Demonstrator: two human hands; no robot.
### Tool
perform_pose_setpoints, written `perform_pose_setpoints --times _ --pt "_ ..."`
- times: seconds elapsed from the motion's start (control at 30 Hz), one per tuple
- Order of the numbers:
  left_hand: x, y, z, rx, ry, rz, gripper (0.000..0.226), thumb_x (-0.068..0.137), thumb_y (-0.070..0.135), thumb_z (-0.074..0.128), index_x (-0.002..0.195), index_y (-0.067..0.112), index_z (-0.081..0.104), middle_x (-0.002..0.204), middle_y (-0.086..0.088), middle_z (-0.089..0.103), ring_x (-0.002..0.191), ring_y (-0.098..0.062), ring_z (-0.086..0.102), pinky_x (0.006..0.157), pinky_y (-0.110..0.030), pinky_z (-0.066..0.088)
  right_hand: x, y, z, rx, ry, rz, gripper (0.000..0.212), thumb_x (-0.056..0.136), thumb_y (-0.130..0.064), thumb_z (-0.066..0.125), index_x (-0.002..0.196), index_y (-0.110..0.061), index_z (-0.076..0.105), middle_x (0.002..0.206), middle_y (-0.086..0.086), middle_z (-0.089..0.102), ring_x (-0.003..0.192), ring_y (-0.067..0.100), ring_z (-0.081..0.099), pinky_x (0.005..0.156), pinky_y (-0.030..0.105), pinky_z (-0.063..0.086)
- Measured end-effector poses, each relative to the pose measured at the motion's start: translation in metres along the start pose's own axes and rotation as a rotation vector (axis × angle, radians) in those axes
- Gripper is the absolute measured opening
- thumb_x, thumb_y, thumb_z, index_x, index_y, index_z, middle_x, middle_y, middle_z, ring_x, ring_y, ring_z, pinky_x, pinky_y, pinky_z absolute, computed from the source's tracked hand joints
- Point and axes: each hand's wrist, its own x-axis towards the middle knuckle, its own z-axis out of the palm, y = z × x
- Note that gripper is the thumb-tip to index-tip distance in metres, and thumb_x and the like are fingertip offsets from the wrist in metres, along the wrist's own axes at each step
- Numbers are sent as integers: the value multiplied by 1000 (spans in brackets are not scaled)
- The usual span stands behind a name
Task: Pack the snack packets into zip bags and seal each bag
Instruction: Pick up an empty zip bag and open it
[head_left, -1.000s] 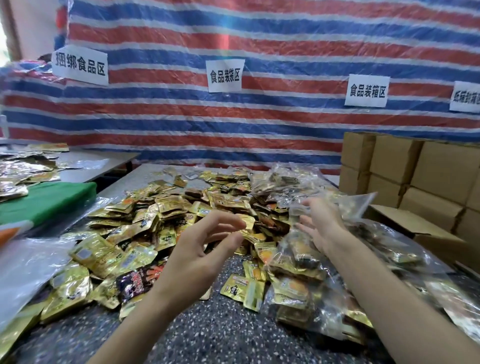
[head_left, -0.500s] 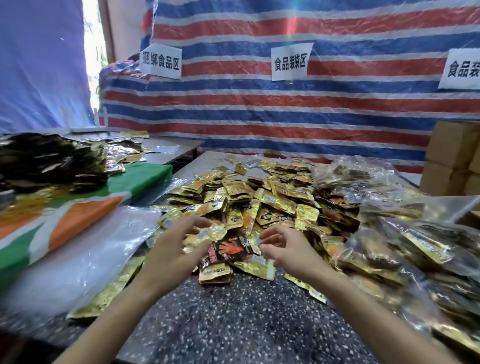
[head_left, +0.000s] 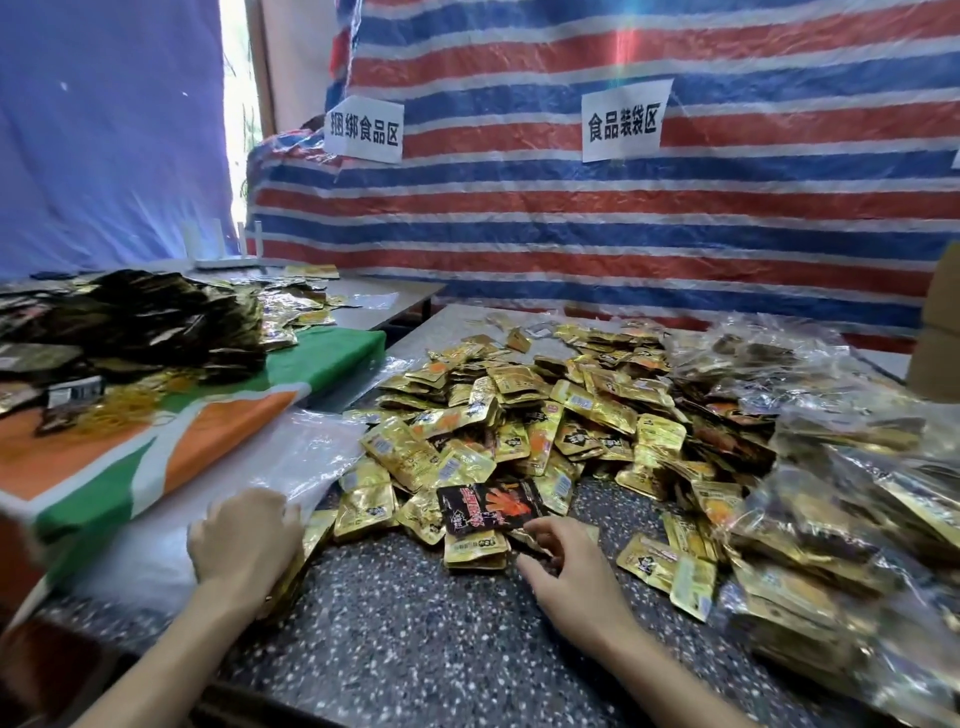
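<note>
1. Part of the job looked done: filled zip bags (head_left: 841, 499) lay heaped on the right side of the table (head_left: 415, 649); whether each was sealed could not be told.
2. Much remained, by the look of it; a broad pile of loose snack packets (head_left: 519, 410) covered the middle of the table, between the filled bags and a flat stack of empty zip bags (head_left: 218, 467) on the left.
3. The left hand (head_left: 244, 540) rested on the near edge of the empty zip bags, its back to the camera; the fingers curled out of sight, so whether they gripped a bag or only touched it could not be told.
4. The right hand (head_left: 569, 571) sat at the near edge of the pile, fingers curled, and looked to pinch a gold packet (head_left: 535, 543) just below a black packet (head_left: 488, 506); no open bag was held ready, so the judgement was that a new bag was only being started.
5. A green and orange cloth (head_left: 156, 447) lay beside the empty bags, bearing dark packets (head_left: 130, 322) and yellow rubber bands (head_left: 130, 408); a striped tarp (head_left: 623, 234) with paper signs (head_left: 623, 122) hung behind; a cardboard box (head_left: 937, 358) stood at the right edge.
6. The slippery heap crowded the working space; packets lying under the stack's edge might catch on a bag pulled free.
</note>
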Motion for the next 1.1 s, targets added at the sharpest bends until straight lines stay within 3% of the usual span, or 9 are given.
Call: perform_pose_setpoints --times 0.13,0.33,0.47,0.57,0.6,0.7,0.8,0.93,1.1 --pt "1 8 -8 -30 12 -18 28 93 31 55 75 17 72 81 -6 70 81 -31 61 77 -37 40 -10 2 1 31 97 -111 27 96 -25 65 121 -28 56 111 -22 54 102 -6 55 89 16 46" --pt "-27 35 -43 -64 102 77 39 102 29 44 71 11 59 77 -12 64 76 -36 60 77 -40 48 -14 7 2 123 157 -172 26 94 -21 68 112 -36 56 106 -19 58 93 2 61 79 21 52" --pt "-68 50 -56 -280 294 222 30 102 29 47 78 17 59 66 -5 61 62 -31 56 59 -37 41 -14 10 -3 332 215 -128 29 94 -21 68 102 -48 60 98 -12 66 87 6 65 67 21 55" --pt "-104 64 -42 -611 368 513 18 102 19 50 91 16 64 58 7 58 45 -9 53 42 -26 43 -15 12 -9 562 196 -119 11 96 -32 64 106 -38 64 95 -4 72 80 11 68 68 29 54" --pt "-115 70 -33 -674 351 612 17 103 14 51 94 14 65 59 12 55 45 -3 51 43 -13 39 -15 11 -11 647 176 -124 20 95 -40 62 110 -26 65 91 4 73 75 18 68 67 34 54" --pt "-139 84 3 -769 184 788 16 96 6 56 106 10 67 77 16 61 58 9 52 57 -7 44 -18 9 -20 874 133 -54 78 77 -75 60 105 -2 66 82 15 72 67 26 66 59 36 52" --pt "-152 93 32 -758 91 904 25 90 -4 55 108 7 68 97 8 68 78 5 61 71 -28 59 -16 15 -40 1036 101 83 102 50 -99 56 93 -9 78 82 12 74 69 26 70 63 36 55" --pt "-151 94 44 -675 -23 999 30 90 13 42 99 11 70 98 7 73 92 -9 68 84 -35 58 -13 30 -71 1122 67 181 75 79 -81 47 95 -17 82 101 18 76 91 35 74 91 56 54" --pt "-142 90 53 -600 -112 897 29 88 -3 54 90 24 65 90 24 62 91 -1 62 88 -35 53 -13 38 -83 1010 -27 222 47 73 -44 69 95 -3 68 76 8 68 62 18 61 57 31 50"
